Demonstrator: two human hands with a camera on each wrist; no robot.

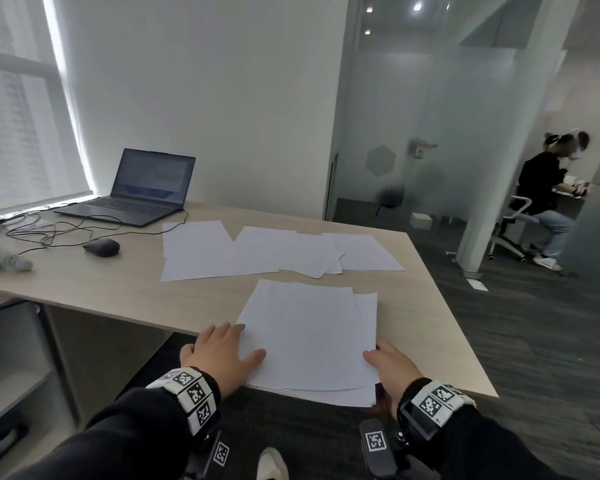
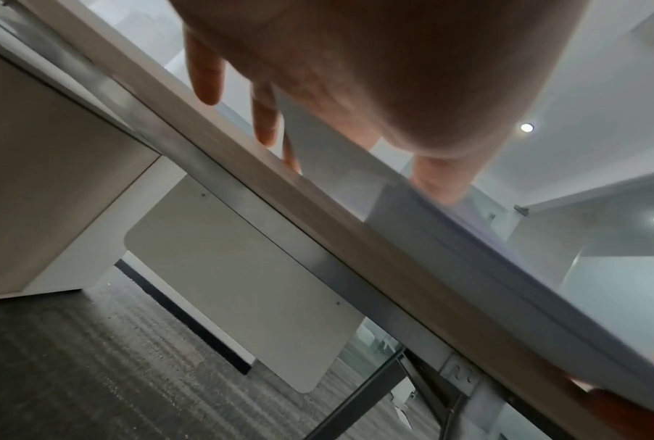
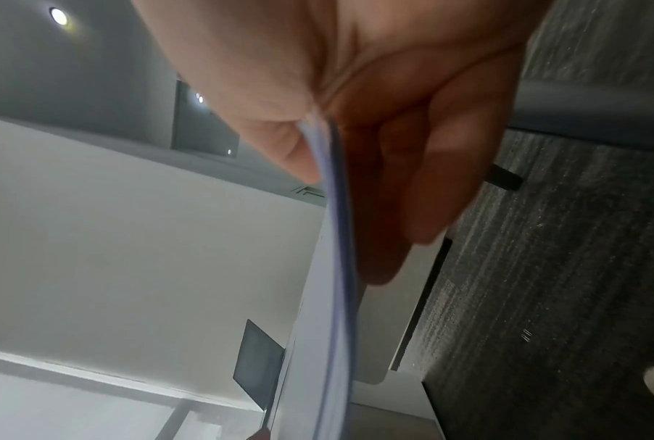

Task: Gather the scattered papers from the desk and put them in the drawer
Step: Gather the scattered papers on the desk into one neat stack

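Observation:
A stack of white papers [image 1: 312, 337] lies at the desk's near edge and overhangs it. My left hand [image 1: 222, 351] lies flat against the stack's left side, fingers [image 2: 265, 119] straight on the desk and thumb on the top sheet. My right hand [image 1: 385, 365] pinches the stack's near right corner, thumb above and fingers [image 3: 431, 178] beneath the sheets [image 3: 336, 268]. More loose sheets lie spread further back on the desk: one group on the left [image 1: 201, 251], an overlapping pile in the middle [image 1: 291, 251] and a sheet on the right [image 1: 364, 252]. I see no drawer front.
An open laptop [image 1: 146, 188], a black mouse [image 1: 102, 247] and tangled cables [image 1: 49, 230] sit at the desk's [image 1: 118, 292] back left. A cabinet [image 2: 35, 178] stands under the desk on the left. A person [image 1: 541, 195] sits beyond the glass partition at far right.

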